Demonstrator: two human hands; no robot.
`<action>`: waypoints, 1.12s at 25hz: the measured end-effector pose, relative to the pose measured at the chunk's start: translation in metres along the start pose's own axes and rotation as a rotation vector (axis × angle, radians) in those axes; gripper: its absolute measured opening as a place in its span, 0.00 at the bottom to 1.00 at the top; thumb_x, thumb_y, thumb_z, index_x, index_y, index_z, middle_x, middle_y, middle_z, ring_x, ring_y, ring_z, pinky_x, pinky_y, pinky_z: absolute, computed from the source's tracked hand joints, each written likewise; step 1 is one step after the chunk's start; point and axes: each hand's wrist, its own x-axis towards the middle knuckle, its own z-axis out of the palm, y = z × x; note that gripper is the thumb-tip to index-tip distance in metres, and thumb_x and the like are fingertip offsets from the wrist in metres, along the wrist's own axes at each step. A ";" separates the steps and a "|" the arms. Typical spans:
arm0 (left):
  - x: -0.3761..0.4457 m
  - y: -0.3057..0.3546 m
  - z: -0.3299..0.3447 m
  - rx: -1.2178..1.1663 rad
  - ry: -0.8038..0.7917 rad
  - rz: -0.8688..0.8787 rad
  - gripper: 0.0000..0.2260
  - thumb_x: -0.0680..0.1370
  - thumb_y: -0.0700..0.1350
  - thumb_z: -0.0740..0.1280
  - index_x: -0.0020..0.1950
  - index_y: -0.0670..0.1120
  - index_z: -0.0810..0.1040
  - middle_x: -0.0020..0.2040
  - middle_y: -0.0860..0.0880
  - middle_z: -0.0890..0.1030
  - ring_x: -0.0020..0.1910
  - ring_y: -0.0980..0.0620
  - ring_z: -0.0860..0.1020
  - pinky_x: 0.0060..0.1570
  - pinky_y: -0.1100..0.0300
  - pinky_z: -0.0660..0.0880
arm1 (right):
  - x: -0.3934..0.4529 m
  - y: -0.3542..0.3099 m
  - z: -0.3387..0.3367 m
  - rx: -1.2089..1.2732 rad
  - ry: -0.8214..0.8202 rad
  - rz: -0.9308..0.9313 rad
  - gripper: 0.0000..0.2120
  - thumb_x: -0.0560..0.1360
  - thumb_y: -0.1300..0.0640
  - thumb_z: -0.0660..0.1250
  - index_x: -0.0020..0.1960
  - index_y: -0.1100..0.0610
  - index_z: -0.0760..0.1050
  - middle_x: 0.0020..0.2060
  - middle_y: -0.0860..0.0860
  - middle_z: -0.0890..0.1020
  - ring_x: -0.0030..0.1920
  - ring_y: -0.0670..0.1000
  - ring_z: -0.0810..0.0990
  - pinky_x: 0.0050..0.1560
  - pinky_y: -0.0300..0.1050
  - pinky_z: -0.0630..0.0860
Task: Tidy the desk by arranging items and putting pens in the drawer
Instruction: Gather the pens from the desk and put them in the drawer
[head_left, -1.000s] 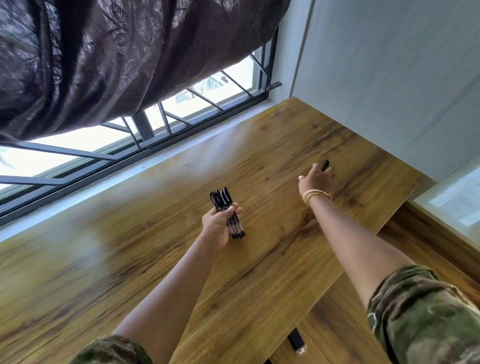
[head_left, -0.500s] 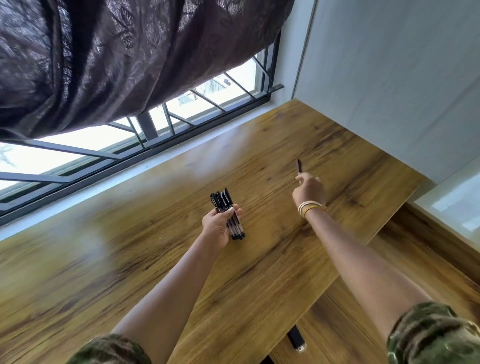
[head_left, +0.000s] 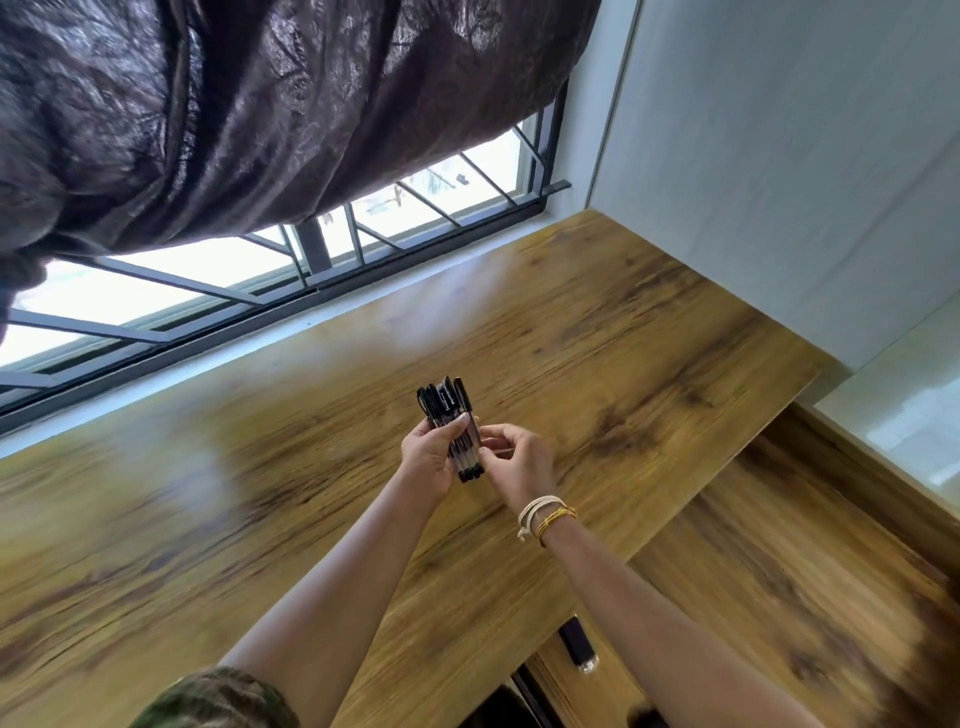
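Observation:
A bundle of several black-capped pens (head_left: 448, 402) stands upright in my left hand (head_left: 428, 457), which is closed around it above the wooden desk (head_left: 260, 493). My right hand (head_left: 514, 457), with string bracelets at the wrist, is pressed against the right side of the bundle, its fingertips pinched on the pens' lower ends. The single pen it carried is merged into the bundle and I cannot pick it out. No drawer is visible.
A barred window (head_left: 260, 280) and dark curtain (head_left: 234, 114) run along the desk's far edge. A white wall (head_left: 779, 156) closes the right end. Below the desk's near edge there is a wooden floor (head_left: 779, 571) and a black cylindrical foot (head_left: 576, 644).
My right hand lifted a single pen from the desk's right side and brought it left to the bundle. My left hand stayed in place with the pens.

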 end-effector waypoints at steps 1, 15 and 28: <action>-0.004 -0.001 -0.003 -0.003 -0.016 0.008 0.08 0.74 0.31 0.69 0.52 0.37 0.78 0.47 0.38 0.82 0.41 0.43 0.83 0.46 0.46 0.80 | -0.004 -0.001 0.001 0.021 -0.015 0.013 0.11 0.71 0.61 0.71 0.53 0.56 0.82 0.42 0.49 0.85 0.40 0.44 0.82 0.41 0.38 0.81; -0.054 -0.002 -0.044 -0.028 -0.094 0.081 0.08 0.77 0.31 0.65 0.55 0.36 0.77 0.47 0.41 0.82 0.43 0.44 0.81 0.46 0.46 0.79 | -0.046 -0.014 0.014 0.234 -0.164 0.136 0.10 0.72 0.61 0.72 0.51 0.50 0.81 0.35 0.53 0.83 0.37 0.56 0.84 0.39 0.58 0.83; -0.099 -0.002 -0.109 -0.013 -0.192 0.081 0.11 0.76 0.30 0.65 0.58 0.36 0.77 0.53 0.39 0.81 0.50 0.47 0.83 0.45 0.54 0.82 | -0.095 -0.032 0.042 0.337 -0.764 0.378 0.19 0.76 0.55 0.68 0.61 0.67 0.71 0.42 0.59 0.82 0.39 0.53 0.83 0.49 0.50 0.81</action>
